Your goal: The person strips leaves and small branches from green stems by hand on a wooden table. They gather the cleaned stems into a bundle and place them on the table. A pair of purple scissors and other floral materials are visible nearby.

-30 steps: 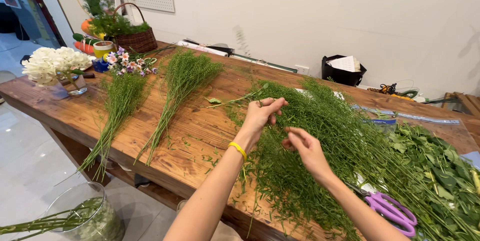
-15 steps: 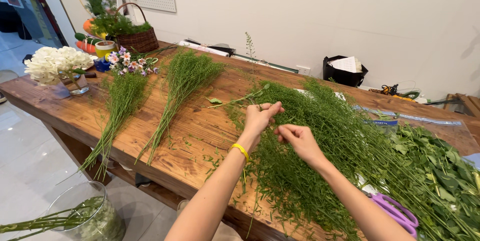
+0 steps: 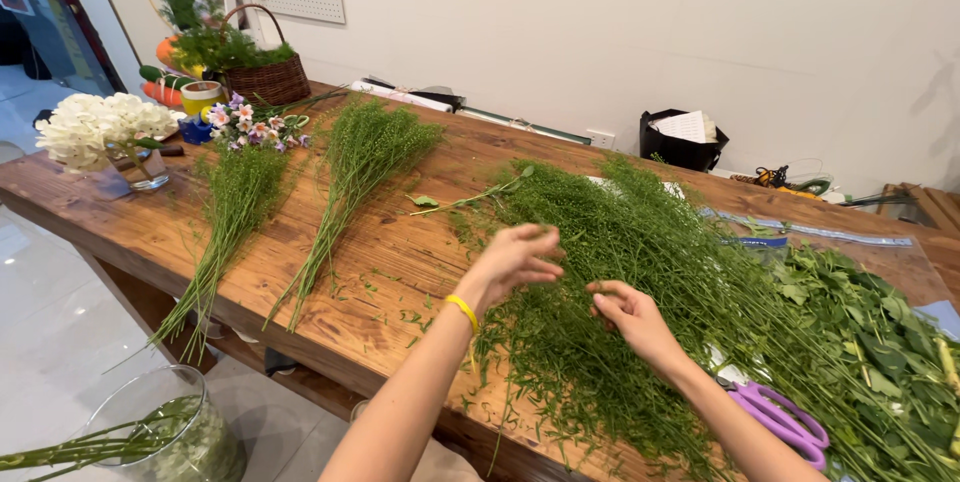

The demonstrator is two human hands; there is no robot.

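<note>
A big heap of fine green feathery stems lies across the wooden table. My left hand, with a yellow band at the wrist, hovers over the heap's near left part with fingers curled around thin stems. My right hand pinches sprigs of the same heap just to the right. Two sorted bundles of the same greenery lie to the left: one in the middle and one further left.
Purple scissors lie by my right forearm. Leafy branches fill the right end. White flowers, small pink blooms, a wicker basket and a black bag stand at the back. A glass vase stands on the floor.
Both hands stayed in the heap, working the stems; the left hand dropped slightly and its fingers curled more. The view shifted a little.
</note>
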